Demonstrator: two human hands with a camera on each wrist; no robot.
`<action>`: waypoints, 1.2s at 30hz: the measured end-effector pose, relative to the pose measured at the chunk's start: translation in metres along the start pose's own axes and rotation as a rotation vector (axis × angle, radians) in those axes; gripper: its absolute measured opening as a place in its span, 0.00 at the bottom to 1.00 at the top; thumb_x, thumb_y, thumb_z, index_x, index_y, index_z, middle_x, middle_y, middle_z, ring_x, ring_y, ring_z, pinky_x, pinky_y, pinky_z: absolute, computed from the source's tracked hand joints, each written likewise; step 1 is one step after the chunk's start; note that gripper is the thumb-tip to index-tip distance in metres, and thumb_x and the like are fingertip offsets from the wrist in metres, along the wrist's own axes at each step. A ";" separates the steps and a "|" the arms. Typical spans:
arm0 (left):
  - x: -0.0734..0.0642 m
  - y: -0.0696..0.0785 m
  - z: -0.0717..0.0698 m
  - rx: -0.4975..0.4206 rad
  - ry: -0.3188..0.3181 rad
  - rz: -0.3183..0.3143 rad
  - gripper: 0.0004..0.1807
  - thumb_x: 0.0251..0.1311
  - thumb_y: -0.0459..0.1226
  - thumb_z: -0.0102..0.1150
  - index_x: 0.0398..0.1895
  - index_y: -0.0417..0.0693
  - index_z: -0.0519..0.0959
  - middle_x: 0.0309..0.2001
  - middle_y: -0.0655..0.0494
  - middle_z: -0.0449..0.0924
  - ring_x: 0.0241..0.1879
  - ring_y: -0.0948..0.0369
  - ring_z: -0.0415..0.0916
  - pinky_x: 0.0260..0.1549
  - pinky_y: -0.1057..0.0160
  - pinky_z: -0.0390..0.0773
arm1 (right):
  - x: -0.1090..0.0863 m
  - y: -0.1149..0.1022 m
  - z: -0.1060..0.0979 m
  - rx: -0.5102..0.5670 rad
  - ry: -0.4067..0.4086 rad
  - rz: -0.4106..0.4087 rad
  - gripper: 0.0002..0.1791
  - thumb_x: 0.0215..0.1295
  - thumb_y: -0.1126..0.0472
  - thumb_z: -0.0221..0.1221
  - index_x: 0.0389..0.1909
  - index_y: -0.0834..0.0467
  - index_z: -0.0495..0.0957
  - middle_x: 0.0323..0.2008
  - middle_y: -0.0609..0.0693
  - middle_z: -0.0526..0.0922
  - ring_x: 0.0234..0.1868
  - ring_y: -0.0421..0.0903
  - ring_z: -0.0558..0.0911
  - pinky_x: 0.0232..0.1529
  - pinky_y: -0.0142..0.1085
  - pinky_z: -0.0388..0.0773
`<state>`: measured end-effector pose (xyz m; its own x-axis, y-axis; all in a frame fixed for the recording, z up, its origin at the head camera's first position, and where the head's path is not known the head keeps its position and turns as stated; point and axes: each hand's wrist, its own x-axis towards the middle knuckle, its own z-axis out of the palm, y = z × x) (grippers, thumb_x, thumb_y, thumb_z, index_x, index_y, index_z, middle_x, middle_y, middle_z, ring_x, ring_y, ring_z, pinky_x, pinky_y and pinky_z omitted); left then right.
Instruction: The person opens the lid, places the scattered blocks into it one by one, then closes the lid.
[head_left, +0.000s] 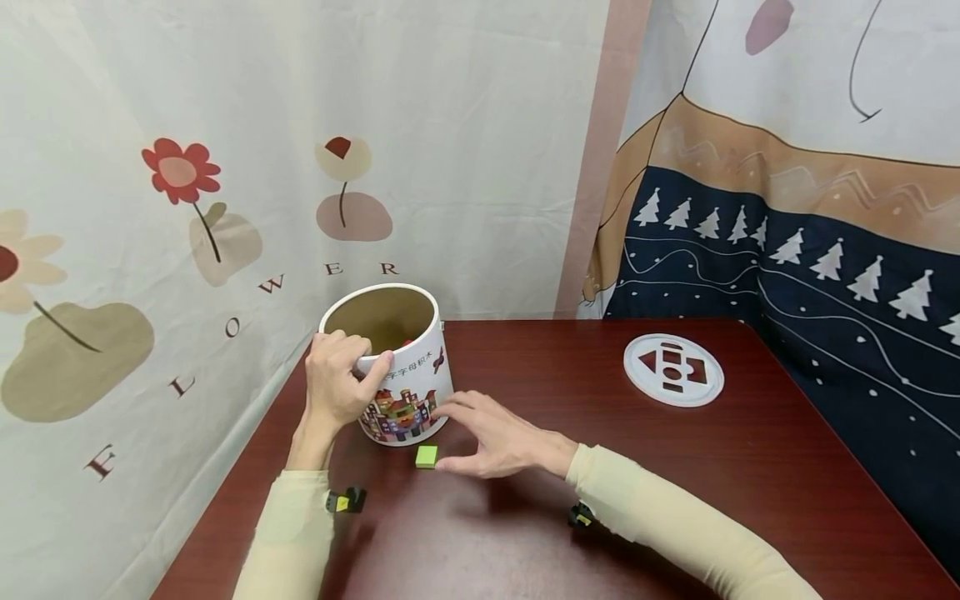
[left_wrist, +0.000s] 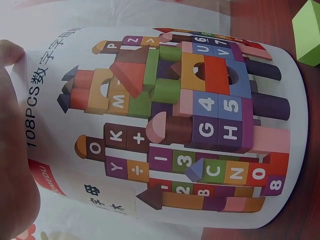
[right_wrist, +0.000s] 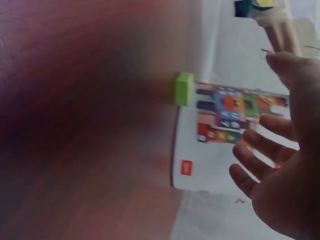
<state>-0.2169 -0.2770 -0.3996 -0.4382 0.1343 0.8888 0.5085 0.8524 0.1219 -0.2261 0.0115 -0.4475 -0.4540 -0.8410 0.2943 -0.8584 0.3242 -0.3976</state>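
A white round bucket [head_left: 408, 375] printed with a picture of colourful letter blocks stands on the table. My left hand [head_left: 337, 379] grips its near rim, fingers over the edge and thumb on the outer wall. Something red shows inside the bucket, mostly hidden by the wall. On the table in front of the bucket lies a small light-green block [head_left: 426, 457], also seen beside the bucket's base in the right wrist view. Just right of the block, my right hand [head_left: 498, 437] is held with fingers spread and nothing in them, its thumb tip close to the block.
A white round lid [head_left: 673, 370] with shaped cutouts lies at the back right of the dark red table [head_left: 570, 375]. Behind the table hangs a pale flower-printed cloth [head_left: 480, 167]; a dark tree-patterned cloth [head_left: 825, 333] hangs along the right side.
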 end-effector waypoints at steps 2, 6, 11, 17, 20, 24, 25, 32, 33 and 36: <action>0.000 0.000 0.001 -0.008 0.010 0.003 0.25 0.65 0.50 0.59 0.16 0.47 0.67 0.15 0.53 0.65 0.22 0.53 0.61 0.38 0.45 0.65 | 0.002 0.000 0.008 -0.016 -0.040 0.014 0.37 0.73 0.40 0.71 0.76 0.53 0.78 0.73 0.48 0.81 0.71 0.48 0.79 0.75 0.46 0.76; 0.001 0.000 0.001 -0.017 0.016 0.003 0.26 0.65 0.50 0.59 0.15 0.46 0.67 0.15 0.53 0.64 0.22 0.53 0.61 0.38 0.45 0.64 | 0.007 0.000 0.022 -0.082 -0.087 0.027 0.35 0.75 0.42 0.70 0.76 0.54 0.79 0.73 0.49 0.81 0.71 0.49 0.80 0.75 0.44 0.77; 0.000 0.000 0.001 -0.010 0.021 0.001 0.26 0.65 0.51 0.59 0.15 0.46 0.66 0.15 0.53 0.63 0.22 0.53 0.60 0.38 0.46 0.64 | 0.014 -0.003 0.036 -0.174 -0.138 0.029 0.32 0.76 0.42 0.70 0.73 0.54 0.80 0.69 0.50 0.84 0.68 0.48 0.83 0.74 0.41 0.79; 0.000 0.000 0.001 -0.014 0.030 -0.001 0.26 0.65 0.52 0.59 0.16 0.48 0.66 0.15 0.54 0.63 0.22 0.52 0.60 0.37 0.45 0.64 | 0.023 -0.008 0.049 -0.287 -0.162 -0.015 0.27 0.74 0.42 0.71 0.65 0.52 0.84 0.64 0.50 0.85 0.61 0.45 0.85 0.67 0.37 0.82; 0.000 0.001 0.002 -0.014 0.032 -0.002 0.26 0.65 0.52 0.59 0.16 0.48 0.66 0.15 0.54 0.63 0.22 0.52 0.60 0.37 0.45 0.64 | 0.027 -0.010 0.052 -0.327 -0.148 -0.056 0.22 0.73 0.42 0.73 0.58 0.51 0.86 0.56 0.47 0.85 0.53 0.42 0.85 0.58 0.34 0.83; 0.001 0.001 0.003 -0.015 0.040 0.006 0.25 0.65 0.51 0.59 0.16 0.48 0.66 0.15 0.53 0.64 0.22 0.53 0.60 0.37 0.45 0.64 | 0.032 -0.009 0.056 -0.335 -0.128 -0.088 0.17 0.72 0.46 0.75 0.52 0.51 0.87 0.46 0.44 0.84 0.42 0.38 0.81 0.47 0.29 0.80; 0.001 0.001 0.003 -0.017 0.041 0.009 0.25 0.65 0.51 0.59 0.16 0.48 0.66 0.15 0.53 0.64 0.22 0.53 0.60 0.37 0.45 0.64 | 0.032 -0.008 0.057 -0.327 -0.123 -0.094 0.15 0.72 0.48 0.75 0.51 0.51 0.87 0.44 0.44 0.84 0.41 0.38 0.81 0.46 0.28 0.80; 0.001 0.000 0.003 -0.025 0.046 0.011 0.25 0.65 0.51 0.60 0.16 0.47 0.66 0.15 0.53 0.64 0.22 0.53 0.60 0.37 0.45 0.64 | 0.035 -0.004 0.061 -0.276 -0.104 -0.106 0.07 0.70 0.59 0.74 0.42 0.51 0.85 0.40 0.45 0.84 0.38 0.38 0.83 0.41 0.25 0.80; 0.001 0.000 0.003 -0.026 0.045 0.009 0.25 0.65 0.51 0.60 0.16 0.48 0.66 0.15 0.53 0.65 0.22 0.53 0.60 0.37 0.45 0.64 | 0.035 -0.004 0.061 -0.274 -0.108 -0.101 0.07 0.70 0.59 0.74 0.42 0.51 0.85 0.40 0.45 0.84 0.39 0.38 0.83 0.41 0.25 0.80; 0.000 -0.001 0.004 -0.027 0.042 0.003 0.25 0.65 0.51 0.60 0.16 0.48 0.66 0.15 0.54 0.64 0.22 0.54 0.60 0.37 0.45 0.64 | 0.033 -0.005 0.058 -0.254 -0.109 -0.087 0.08 0.69 0.59 0.74 0.45 0.51 0.87 0.42 0.45 0.85 0.41 0.39 0.84 0.43 0.26 0.81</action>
<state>-0.2199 -0.2758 -0.4016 -0.4056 0.1152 0.9068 0.5298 0.8380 0.1305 -0.2232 -0.0430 -0.4868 -0.3594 -0.9075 0.2175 -0.9316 0.3354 -0.1401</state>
